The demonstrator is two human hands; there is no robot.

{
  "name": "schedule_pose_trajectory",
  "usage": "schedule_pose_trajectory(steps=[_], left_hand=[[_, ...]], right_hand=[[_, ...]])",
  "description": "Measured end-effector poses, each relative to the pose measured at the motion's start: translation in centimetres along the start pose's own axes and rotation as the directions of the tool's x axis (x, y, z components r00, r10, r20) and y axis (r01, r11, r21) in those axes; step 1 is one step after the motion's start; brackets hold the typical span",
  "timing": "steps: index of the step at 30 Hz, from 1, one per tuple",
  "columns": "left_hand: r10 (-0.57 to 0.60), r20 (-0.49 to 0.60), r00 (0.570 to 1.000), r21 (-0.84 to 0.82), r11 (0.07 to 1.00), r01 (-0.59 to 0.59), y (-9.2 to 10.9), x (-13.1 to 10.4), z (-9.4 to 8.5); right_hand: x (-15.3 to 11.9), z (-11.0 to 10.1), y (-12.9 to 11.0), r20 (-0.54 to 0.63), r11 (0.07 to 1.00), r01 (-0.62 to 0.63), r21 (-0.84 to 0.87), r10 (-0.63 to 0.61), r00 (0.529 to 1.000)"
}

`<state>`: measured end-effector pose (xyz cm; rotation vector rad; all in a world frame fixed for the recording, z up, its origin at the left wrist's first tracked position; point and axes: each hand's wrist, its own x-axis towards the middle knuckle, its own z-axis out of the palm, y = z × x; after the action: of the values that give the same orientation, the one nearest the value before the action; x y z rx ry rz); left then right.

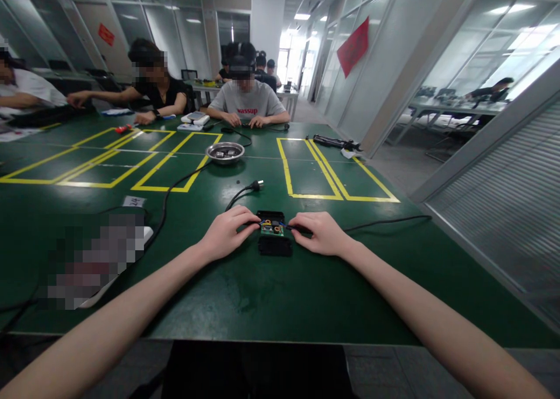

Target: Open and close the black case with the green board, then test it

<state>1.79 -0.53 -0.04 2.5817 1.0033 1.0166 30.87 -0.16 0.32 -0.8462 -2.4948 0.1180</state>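
A small green circuit board (272, 229) with copper-coloured coils and coloured wires lies at the middle of the table, against an open black plastic case half (271, 215). The other black case half (275, 247) rests just in front of it. At the board's left end my left hand (231, 231) is closed in a pinch on the cable end, its fingertips hiding most of it. My right hand (322, 233) pinches a black cable (385, 222) by the board's right end. Behind my left hand lies a power plug (257, 185) on its black cord.
A metal bowl (224, 153) with small metal parts stands farther back. To the left lies a blurred flat object with a white edge (146, 238), with a black cord beside it. Yellow tape outlines (315, 197) mark the green table (262, 305). Co-workers (249, 98) sit across.
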Motion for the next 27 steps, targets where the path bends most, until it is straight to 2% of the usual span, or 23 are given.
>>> schedule_pose_trajectory(steps=[3,7,11,17,27], left_hand=[[0.038,0.010,0.999,-0.067,0.997,-0.037,0.5,-0.1,-0.3],[0.090,0.090,0.992,-0.140,0.987,-0.077,1.1,-0.4,-0.6],[0.091,0.172,0.981,-0.156,0.986,-0.064,1.2,-0.5,-0.6],[0.061,0.266,0.962,-0.053,0.997,-0.048,1.3,-0.5,-0.7],[0.004,0.240,0.971,0.030,0.999,-0.012,0.3,-0.4,-1.1]], right_hand=[[-0.2,-0.3,-0.7,-0.063,0.998,0.067,0.002,-0.067,0.996],[-0.2,-0.2,-1.5,-0.015,0.990,0.137,0.028,-0.137,0.991],[-0.1,0.0,-1.5,0.044,0.992,0.122,0.043,-0.124,0.991],[0.1,0.2,-1.0,0.074,0.995,0.094,0.033,-0.097,0.993],[0.4,0.2,-0.6,0.159,0.999,0.038,-0.006,-0.036,0.987]])
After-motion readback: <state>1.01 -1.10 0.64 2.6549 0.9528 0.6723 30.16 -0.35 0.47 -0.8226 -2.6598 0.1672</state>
